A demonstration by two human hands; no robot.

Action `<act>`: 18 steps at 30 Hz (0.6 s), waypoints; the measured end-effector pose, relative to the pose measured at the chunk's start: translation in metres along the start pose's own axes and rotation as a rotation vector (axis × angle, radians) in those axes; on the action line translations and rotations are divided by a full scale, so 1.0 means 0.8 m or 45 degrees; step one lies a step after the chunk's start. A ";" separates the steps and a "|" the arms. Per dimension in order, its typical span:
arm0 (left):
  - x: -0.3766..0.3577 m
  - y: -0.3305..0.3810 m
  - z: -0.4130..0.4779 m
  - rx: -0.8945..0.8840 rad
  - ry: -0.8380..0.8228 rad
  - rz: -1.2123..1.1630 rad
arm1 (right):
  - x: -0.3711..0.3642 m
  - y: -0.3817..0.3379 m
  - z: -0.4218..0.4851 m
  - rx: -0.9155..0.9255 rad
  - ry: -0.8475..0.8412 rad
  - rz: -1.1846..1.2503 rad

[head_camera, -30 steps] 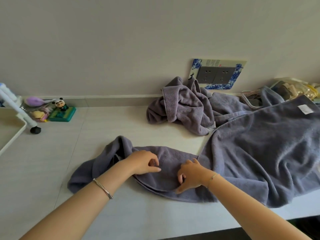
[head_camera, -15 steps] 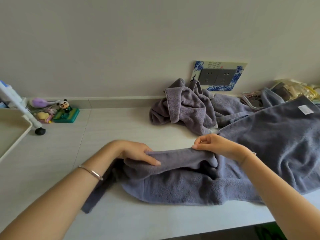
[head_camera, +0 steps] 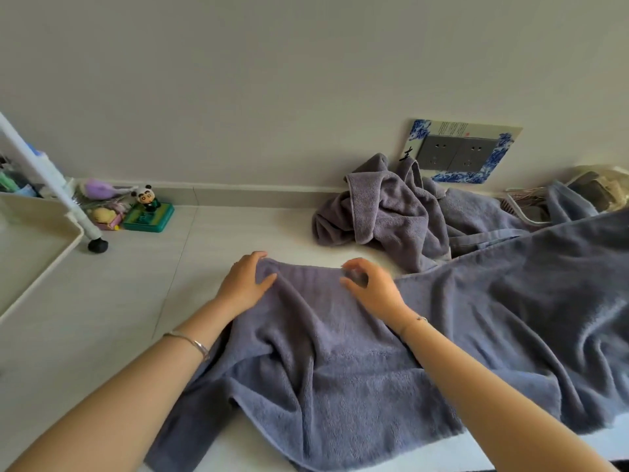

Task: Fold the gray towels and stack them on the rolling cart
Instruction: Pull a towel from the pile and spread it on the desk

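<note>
Gray towel (head_camera: pixel 323 369) lies spread and rumpled. Left hand (head_camera: pixel 245 284) pinches its far-left corner; right hand (head_camera: pixel 374 287) curls above the far edge, its grip impossible to tell.

Matt, fuzzy terry-cloth towel (head_camera: pixel 340 369) lies on a smooth, pale floor (head_camera: pixel 119 301).
</note>
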State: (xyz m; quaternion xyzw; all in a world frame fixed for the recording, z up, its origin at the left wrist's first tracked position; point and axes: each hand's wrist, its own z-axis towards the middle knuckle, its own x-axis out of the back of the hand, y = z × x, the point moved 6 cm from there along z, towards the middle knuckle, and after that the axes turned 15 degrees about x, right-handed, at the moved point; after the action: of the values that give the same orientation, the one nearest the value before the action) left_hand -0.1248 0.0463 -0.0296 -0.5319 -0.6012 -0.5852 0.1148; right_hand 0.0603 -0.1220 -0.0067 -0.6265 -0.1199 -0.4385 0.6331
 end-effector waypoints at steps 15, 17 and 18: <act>0.015 -0.126 -0.052 0.384 -0.398 0.118 | -0.198 -0.079 0.012 -0.206 -0.306 0.332; 0.013 -0.130 -0.061 0.400 -0.444 0.117 | -0.201 -0.084 0.015 -0.196 -0.310 0.321; 0.013 -0.129 -0.064 0.421 -0.477 0.095 | -0.203 -0.086 0.014 -0.176 -0.333 0.320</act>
State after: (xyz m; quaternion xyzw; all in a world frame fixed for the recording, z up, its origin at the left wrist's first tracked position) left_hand -0.2342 0.0352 -0.0668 -0.6269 -0.6794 -0.3656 0.1085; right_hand -0.0794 -0.0341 -0.0711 -0.7302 -0.0914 -0.2780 0.6174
